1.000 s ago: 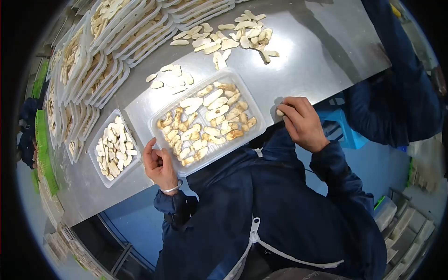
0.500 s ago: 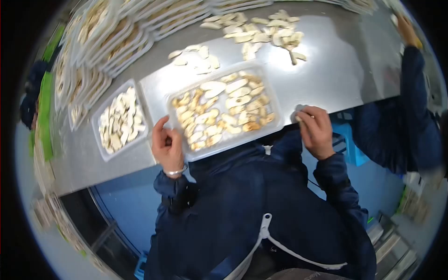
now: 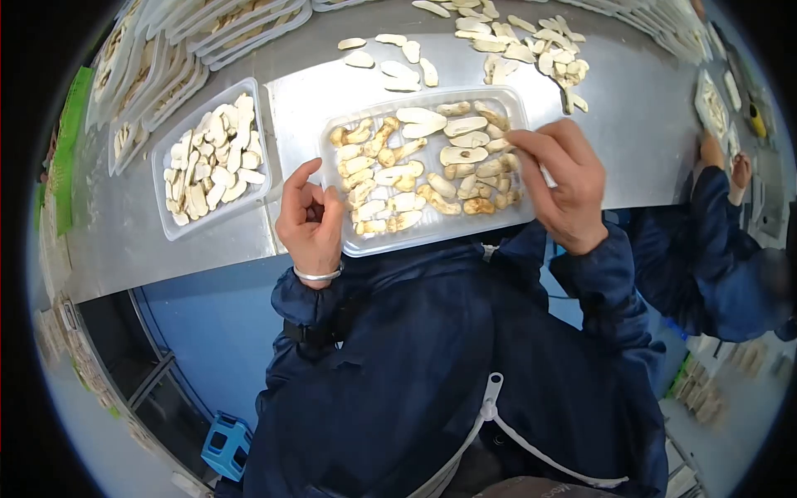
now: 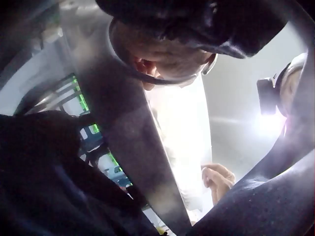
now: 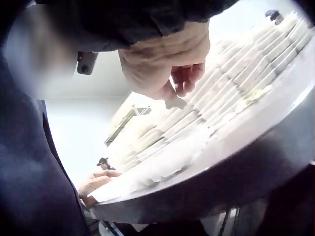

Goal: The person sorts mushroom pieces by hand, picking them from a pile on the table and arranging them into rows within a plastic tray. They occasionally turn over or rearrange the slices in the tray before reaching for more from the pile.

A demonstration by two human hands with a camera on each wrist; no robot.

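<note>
A clear plastic tray (image 3: 400,241) with rows of mushroom slices, some browned, lies at the table's front edge. My right hand (image 3: 571,187) is over the tray's right end, thumb and index finger pinching a small pale mushroom slice (image 5: 175,103), which shows at the fingertips in the right wrist view. Beside the tray's left edge my left hand (image 3: 310,217) stays with its fingers loosely bent and nothing held. Paler slices (image 3: 217,158) fill a second tray (image 3: 174,231) to the left. The left wrist view is mostly glare and sleeve.
Loose slices (image 3: 402,73) lie behind the near tray, and a larger pile (image 3: 556,51) sits farther right. Stacked trays of slices (image 3: 154,83) stand at the back left. Another person's sleeve (image 3: 706,224) and hands are at the right. A blue stool (image 3: 226,446) is below the table.
My right hand has moved from the table edge, right of the tray, to above the tray's right end. My left hand stays by the left edge; the head view has shifted.
</note>
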